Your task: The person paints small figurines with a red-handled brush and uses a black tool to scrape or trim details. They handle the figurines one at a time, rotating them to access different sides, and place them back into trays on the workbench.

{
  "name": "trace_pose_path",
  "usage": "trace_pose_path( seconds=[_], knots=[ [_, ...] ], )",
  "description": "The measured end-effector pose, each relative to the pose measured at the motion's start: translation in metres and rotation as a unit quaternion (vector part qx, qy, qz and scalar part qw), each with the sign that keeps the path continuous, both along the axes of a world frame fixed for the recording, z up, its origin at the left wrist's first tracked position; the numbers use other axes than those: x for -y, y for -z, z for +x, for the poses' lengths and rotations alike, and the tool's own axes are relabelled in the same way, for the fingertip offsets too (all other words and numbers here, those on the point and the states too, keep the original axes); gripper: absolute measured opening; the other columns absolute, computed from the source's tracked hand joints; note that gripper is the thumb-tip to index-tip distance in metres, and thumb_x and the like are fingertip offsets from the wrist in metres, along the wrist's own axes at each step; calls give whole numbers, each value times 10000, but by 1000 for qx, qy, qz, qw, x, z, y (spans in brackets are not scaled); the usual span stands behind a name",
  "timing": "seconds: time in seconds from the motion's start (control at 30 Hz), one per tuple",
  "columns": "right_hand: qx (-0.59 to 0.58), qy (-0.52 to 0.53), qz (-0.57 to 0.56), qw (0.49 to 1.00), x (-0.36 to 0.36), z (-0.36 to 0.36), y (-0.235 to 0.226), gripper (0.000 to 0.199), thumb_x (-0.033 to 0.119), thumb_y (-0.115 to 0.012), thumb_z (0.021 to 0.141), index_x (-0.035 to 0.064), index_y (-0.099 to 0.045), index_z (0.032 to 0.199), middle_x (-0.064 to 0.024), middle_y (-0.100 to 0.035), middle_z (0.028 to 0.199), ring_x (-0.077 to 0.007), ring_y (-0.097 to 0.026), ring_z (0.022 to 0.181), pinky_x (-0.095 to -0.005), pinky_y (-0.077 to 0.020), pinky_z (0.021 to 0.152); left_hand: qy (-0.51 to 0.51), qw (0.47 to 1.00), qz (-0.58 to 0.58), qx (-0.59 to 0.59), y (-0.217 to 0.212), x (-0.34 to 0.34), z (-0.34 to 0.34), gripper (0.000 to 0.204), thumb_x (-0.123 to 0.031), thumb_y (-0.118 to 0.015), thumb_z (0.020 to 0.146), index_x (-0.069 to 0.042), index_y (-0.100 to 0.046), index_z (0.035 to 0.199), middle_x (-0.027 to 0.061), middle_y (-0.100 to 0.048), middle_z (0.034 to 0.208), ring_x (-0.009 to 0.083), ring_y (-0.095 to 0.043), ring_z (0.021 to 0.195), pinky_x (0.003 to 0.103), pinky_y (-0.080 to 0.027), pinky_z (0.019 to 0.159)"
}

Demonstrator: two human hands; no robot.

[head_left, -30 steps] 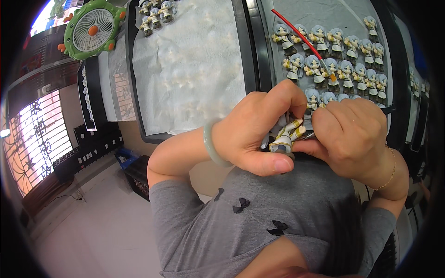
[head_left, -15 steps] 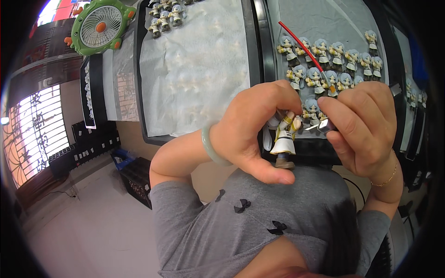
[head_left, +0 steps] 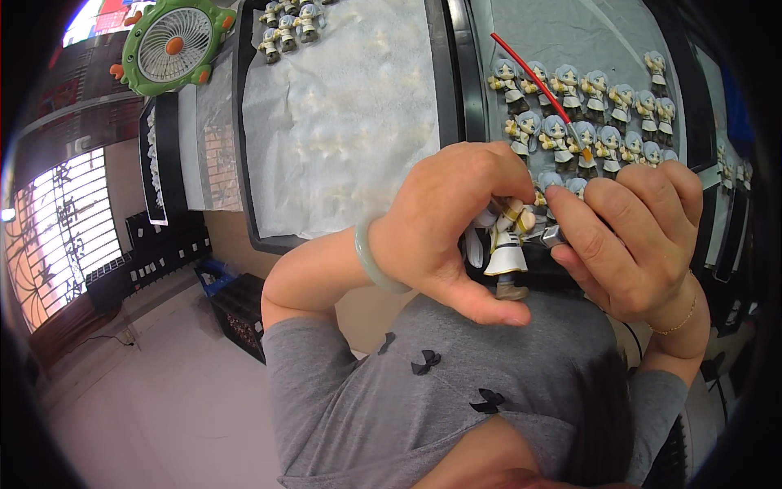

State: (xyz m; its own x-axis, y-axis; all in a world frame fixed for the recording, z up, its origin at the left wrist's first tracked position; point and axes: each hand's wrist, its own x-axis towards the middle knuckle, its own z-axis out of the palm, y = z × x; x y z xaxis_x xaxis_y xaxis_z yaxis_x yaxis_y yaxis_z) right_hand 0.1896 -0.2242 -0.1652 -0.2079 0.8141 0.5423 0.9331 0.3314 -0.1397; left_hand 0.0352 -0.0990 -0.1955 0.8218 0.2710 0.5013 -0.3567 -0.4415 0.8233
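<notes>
My left hand (head_left: 452, 216) is closed around a small painted figurine (head_left: 506, 253) with a white-and-gold outfit and brown boots. Its boots point toward me, and its head is largely hidden behind my fingers. Pinched in my right hand (head_left: 631, 236) is a small tool (head_left: 553, 236) with a square silver end. That end is close to the figurine's side; its thin tip is hard to make out against the figurine, so I cannot tell whether they touch. Beyond my hands, several similar pale-haired figurines (head_left: 595, 91) stand in rows, and a red-handled paintbrush (head_left: 533, 77) lies across them.
On the left, a dark-rimmed tray (head_left: 342, 183) lined with white sheet has several figurines (head_left: 285, 31) at its far end. A green fan (head_left: 173, 47) stands at the far left. Black crates (head_left: 236, 314) sit on the floor below.
My right hand has shifted slightly left, bringing the tool closer to the figurine; its thin tip showed more clearly before. The figurine has moved slightly right and its boots have swung rightward.
</notes>
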Motion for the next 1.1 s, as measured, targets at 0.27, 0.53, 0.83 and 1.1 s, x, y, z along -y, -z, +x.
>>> trace_pose_path(
  seconds=[0.27,0.53,0.83,1.1],
  knots=[
    [2,18,4,1000,0,-2,2,267,286,-516,770,57,-621,859,-28,-511,750,-183,-466,685,-333,-324,670,-1,1000,3,-18,1,1,0,629,-432,-753,525,7,-469,875,99,-497,746,234,-501,607,303,-406,529],
    [-19,-3,52,998,-2,3,2,292,313,-492,812,47,-599,870,-27,-491,705,-180,-461,648,-333,-339,620,20,999,-44,-8,3,-3,-2,651,-410,-760,530,30,-461,905,107,-492,785,231,-494,659,298,-411,566],
    [-95,-16,-129,987,2,2,-4,235,249,-521,801,14,-521,805,-79,-459,624,-232,-454,497,-319,-335,442,-18,999,33,15,1,-1,1,625,-398,-784,497,-13,-465,872,91,-498,744,234,-494,621,300,-397,541],
    [-234,-38,-174,956,-1,-3,7,148,86,-553,752,18,-489,867,-84,-498,639,-241,-512,526,-320,-400,450,-61,983,170,-42,-7,-2,-9,748,-351,-865,368,-43,-440,901,76,-482,785,156,-478,638,249,-380,514]
  ],
)
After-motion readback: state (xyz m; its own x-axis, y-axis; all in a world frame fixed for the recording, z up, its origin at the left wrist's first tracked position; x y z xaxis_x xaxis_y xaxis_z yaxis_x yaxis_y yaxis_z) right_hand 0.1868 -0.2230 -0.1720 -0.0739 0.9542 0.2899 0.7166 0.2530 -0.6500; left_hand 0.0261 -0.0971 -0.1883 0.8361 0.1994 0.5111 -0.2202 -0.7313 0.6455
